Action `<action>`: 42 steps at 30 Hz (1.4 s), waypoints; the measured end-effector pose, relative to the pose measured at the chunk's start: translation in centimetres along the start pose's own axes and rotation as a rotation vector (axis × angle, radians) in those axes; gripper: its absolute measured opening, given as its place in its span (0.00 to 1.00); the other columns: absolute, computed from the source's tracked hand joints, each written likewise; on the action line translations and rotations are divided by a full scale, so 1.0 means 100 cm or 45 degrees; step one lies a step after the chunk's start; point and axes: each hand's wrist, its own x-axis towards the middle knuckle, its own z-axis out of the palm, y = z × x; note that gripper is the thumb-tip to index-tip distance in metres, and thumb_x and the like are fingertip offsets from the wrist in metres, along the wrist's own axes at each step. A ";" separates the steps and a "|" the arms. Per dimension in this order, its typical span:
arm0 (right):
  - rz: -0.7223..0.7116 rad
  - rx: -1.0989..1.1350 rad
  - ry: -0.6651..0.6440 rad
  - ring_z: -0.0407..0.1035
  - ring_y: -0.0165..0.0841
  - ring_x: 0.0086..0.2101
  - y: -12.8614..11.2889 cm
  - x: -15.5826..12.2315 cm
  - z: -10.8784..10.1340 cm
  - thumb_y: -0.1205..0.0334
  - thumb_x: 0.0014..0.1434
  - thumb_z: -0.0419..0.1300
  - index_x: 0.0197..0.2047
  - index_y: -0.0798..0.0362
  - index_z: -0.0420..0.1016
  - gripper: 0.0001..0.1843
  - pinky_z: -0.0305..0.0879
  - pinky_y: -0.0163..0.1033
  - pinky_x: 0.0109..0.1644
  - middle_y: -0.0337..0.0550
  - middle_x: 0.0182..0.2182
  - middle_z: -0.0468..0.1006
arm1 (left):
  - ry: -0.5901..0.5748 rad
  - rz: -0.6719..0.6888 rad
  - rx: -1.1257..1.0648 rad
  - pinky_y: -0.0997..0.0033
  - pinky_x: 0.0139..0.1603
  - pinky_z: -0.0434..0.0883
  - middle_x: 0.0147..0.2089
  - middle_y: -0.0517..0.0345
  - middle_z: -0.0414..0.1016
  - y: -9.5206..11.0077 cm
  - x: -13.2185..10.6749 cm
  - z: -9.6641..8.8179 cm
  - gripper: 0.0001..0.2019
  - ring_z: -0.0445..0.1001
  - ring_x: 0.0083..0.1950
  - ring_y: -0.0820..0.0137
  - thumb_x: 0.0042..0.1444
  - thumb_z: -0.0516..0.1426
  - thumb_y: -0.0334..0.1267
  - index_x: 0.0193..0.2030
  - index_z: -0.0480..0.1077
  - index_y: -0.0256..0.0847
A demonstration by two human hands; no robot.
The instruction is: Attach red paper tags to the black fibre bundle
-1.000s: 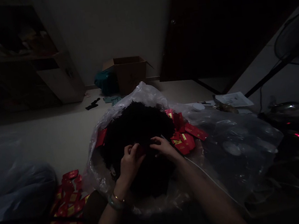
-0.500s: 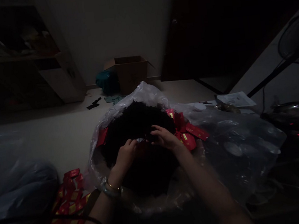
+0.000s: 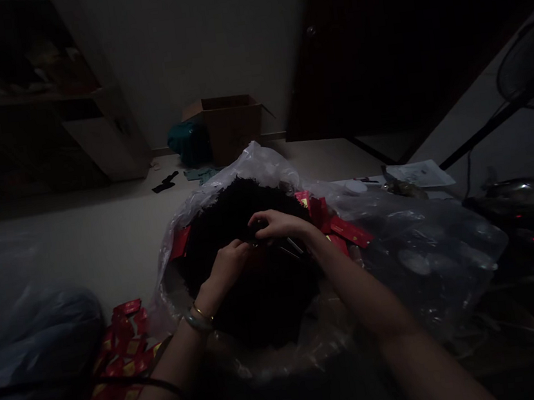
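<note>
A clear plastic bag (image 3: 262,158) stands open in front of me, filled with a heap of black, loose, leafy-looking stuff (image 3: 243,203). Over the heap, my left hand (image 3: 229,263) is closed in a pinch on what looks like a small red packet (image 3: 254,255), mostly lost in shadow. My right hand (image 3: 277,224) is curled just above the left fingertips, fingers bent together; what they hold is too dark to make out. A thin, shiny metal piece (image 3: 292,247) shows beneath my right palm. Red packets (image 3: 351,232) lie at the bag's right edge.
More red packets (image 3: 130,330) are piled at lower left, beside a plastic-wrapped bundle (image 3: 43,318). On the right lies a clear plastic bag (image 3: 430,258). A cardboard box (image 3: 234,129) and a teal bag (image 3: 189,143) stand by the wall. A fan (image 3: 530,67) is at far right.
My right hand has shifted left and up, over the left fingertips, and the thin metal piece now shows under its palm. My left hand has moved slightly right and up.
</note>
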 end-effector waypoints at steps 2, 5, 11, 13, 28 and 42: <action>-0.025 -0.138 -0.046 0.66 0.24 0.24 -0.003 0.002 -0.001 0.73 0.46 0.58 0.41 0.56 0.71 0.17 0.67 0.28 0.23 0.36 0.29 0.72 | 0.011 0.017 -0.011 0.77 0.30 0.66 0.36 0.57 0.73 0.003 -0.002 -0.001 0.10 0.72 0.31 0.74 0.59 0.51 0.31 0.38 0.74 0.43; -0.044 -0.287 -0.118 0.67 0.24 0.25 -0.005 0.004 -0.001 0.74 0.44 0.58 0.40 0.57 0.72 0.17 0.65 0.28 0.24 0.37 0.31 0.73 | 0.031 0.015 0.015 0.77 0.29 0.66 0.36 0.57 0.73 0.006 -0.004 -0.003 0.10 0.72 0.30 0.74 0.58 0.51 0.30 0.37 0.74 0.43; -0.116 -0.580 -0.049 0.68 0.28 0.32 -0.001 0.006 0.004 0.73 0.43 0.62 0.43 0.56 0.73 0.20 0.63 0.29 0.30 0.40 0.35 0.74 | 0.090 -0.015 0.023 0.76 0.33 0.69 0.38 0.56 0.74 0.002 -0.009 0.000 0.10 0.73 0.31 0.74 0.58 0.52 0.31 0.36 0.74 0.42; -0.177 -0.674 0.018 0.68 0.30 0.35 -0.001 0.004 0.006 0.71 0.42 0.64 0.44 0.57 0.72 0.22 0.63 0.30 0.33 0.41 0.37 0.74 | 0.158 -0.017 -0.019 0.74 0.36 0.72 0.41 0.55 0.75 0.000 -0.010 0.003 0.09 0.75 0.35 0.72 0.58 0.52 0.32 0.37 0.74 0.43; -0.225 -0.977 -0.206 0.70 0.28 0.29 -0.008 0.003 0.004 0.71 0.53 0.54 0.36 0.54 0.80 0.13 0.57 0.30 0.31 0.40 0.30 0.80 | 0.440 -0.121 -0.340 0.61 0.48 0.73 0.50 0.51 0.67 0.013 -0.006 0.012 0.03 0.73 0.47 0.66 0.55 0.57 0.32 0.32 0.72 0.40; -0.283 -0.763 0.079 0.67 0.36 0.40 -0.006 -0.021 0.017 0.58 0.54 0.62 0.43 0.53 0.75 0.13 0.60 0.36 0.41 0.43 0.35 0.77 | 0.517 -0.047 -0.105 0.63 0.42 0.71 0.38 0.54 0.70 0.015 -0.002 0.009 0.03 0.69 0.41 0.66 0.58 0.54 0.33 0.32 0.67 0.40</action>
